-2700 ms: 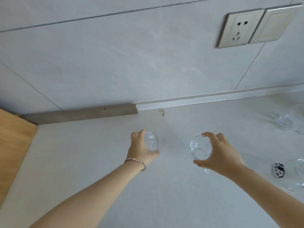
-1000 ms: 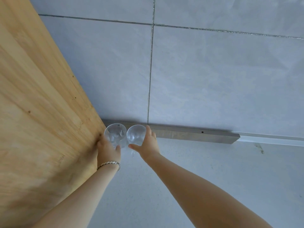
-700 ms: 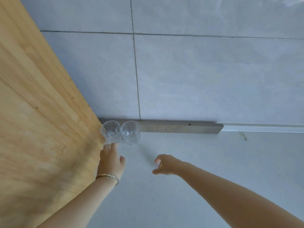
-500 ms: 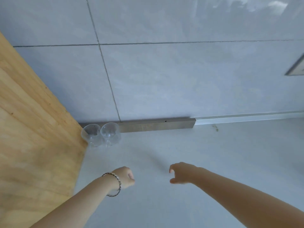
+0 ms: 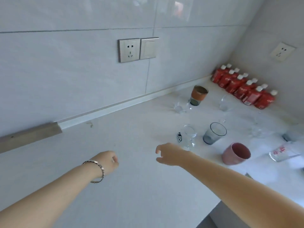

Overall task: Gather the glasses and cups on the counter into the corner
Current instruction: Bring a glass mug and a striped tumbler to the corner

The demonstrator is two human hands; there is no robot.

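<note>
Several cups and glasses stand on the white counter (image 5: 131,195) to my right. Closest to my right hand (image 5: 169,153) is a clear glass with a dark logo (image 5: 187,137). Beside it are a grey tinted tumbler (image 5: 213,133) and a pink cup (image 5: 236,155). Farther back stand an orange-banded cup (image 5: 198,95) and clear glasses (image 5: 179,106) (image 5: 226,102). A printed clear glass (image 5: 279,153) lies at the right. My right hand is empty, fingers loosely curled. My left hand (image 5: 108,160), with a bracelet on the wrist, is closed into a loose fist with nothing in it. The two placed glasses are out of view.
A row of red pouches with white caps (image 5: 243,89) lines the right wall. A wall socket and switch (image 5: 138,49) sit on the tiled back wall, another socket (image 5: 282,51) on the right wall. The counter's front edge (image 5: 213,209) drops off at the lower right.
Both hands set the two clear glasses in the left corner by the wooden panel, let go and drew back. The view has swung right to the remaining cups.
</note>
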